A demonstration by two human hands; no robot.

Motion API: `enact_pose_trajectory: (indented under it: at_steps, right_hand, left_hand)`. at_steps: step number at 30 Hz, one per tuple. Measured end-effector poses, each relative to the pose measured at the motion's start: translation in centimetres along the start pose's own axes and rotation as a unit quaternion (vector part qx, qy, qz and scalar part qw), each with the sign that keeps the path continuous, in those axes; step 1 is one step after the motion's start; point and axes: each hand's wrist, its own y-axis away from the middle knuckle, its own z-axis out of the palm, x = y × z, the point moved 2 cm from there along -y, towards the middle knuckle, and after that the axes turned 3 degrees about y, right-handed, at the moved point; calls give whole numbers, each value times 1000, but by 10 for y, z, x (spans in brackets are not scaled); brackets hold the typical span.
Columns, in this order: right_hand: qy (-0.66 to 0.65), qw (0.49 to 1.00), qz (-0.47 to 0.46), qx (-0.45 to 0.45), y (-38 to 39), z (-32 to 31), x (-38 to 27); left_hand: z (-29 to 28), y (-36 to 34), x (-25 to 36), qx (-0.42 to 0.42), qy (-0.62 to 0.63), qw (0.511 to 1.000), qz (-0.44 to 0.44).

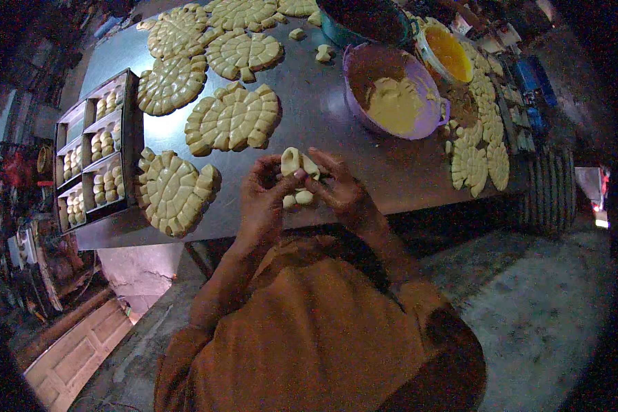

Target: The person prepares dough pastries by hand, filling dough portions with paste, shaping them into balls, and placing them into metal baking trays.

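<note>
Pinching dough [296, 165], purple bowl [429, 113] beyond.

So the metal table [364, 158] is pretty much covered in round slabs of scored pale dough [233, 118], several fanned out across the far left and one [174, 192] hanging near the front edge. A dark baking tray [134, 137] on the left holds rows of shaped pieces in its compartments. Over on the right there's a purple bowl [429, 117] with pale filling inside, a yellow-orange bowl [448, 53] just behind it, and a teal one [353, 31] further back. More scored dough pieces [484, 137] run down the right edge. Rough concrete floor [535, 309] below.
</note>
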Motion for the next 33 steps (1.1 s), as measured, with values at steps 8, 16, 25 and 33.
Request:
enact_pose_trajectory:
  at_steps: [8,16,25,33]
  right_hand:
    - [-23,997,40,-57,-25,3,-28]
    - [-124,979,6,-162,-62,6,-26]
    - [-6,991,-117,-56,-75,6,-55]
    - [50,992,89,72,-67,45,-91]
  left_hand:
    - [-46,16,28,-16,-156,986,53]
    - [-72,19,51,-138,-217,966,-7]
    - [-92,-6,30,-117,118,968,-186]
    - [-94,-6,29,-105,200,965,-135]
